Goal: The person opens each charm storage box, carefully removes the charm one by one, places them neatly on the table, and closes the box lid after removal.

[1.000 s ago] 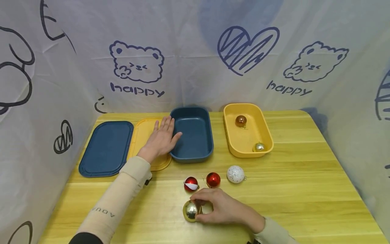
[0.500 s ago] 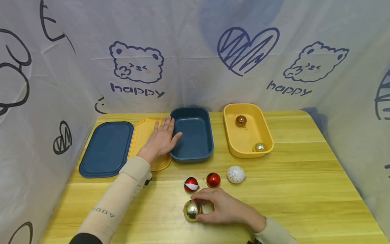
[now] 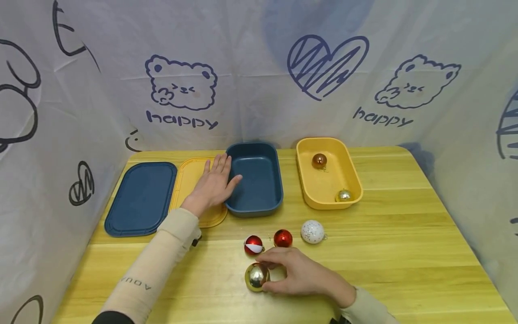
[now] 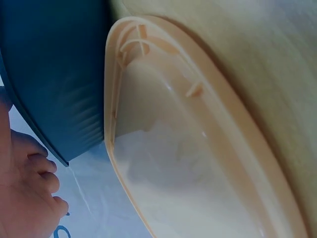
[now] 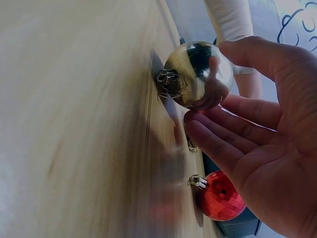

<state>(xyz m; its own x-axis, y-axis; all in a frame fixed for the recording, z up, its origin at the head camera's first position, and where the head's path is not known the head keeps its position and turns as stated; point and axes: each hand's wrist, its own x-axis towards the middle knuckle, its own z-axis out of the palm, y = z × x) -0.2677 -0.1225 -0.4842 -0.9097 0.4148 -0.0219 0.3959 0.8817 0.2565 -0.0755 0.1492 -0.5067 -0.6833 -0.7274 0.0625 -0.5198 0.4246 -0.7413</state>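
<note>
A shiny gold Christmas ball (image 3: 256, 276) is pinched between the thumb and fingers of my right hand (image 3: 297, 274), low over the front of the table. Its metal cap and loop show in the right wrist view. Just behind it lie a red-and-white ball (image 3: 253, 245), a plain red ball (image 3: 283, 238) and a white speckled ball (image 3: 312, 231). My left hand (image 3: 212, 182) rests with straight fingers at the left rim of the blue box (image 3: 259, 211), the thumb reaching over the inside. Beneath that hand is a yellow lid (image 3: 212, 220), partly covered.
To the right of the blue box stands a yellow box (image 3: 301, 175), holding a brown ball (image 3: 319, 161) and a pale gold ball (image 3: 344, 195). A dark blue lid (image 3: 141, 198) lies flat at the far left. Printed cloth walls (image 3: 251, 108) enclose the table.
My right hand and the gold ball have shifted slightly to the right and away from the front edge. The left hand keeps its place at the blue box.
</note>
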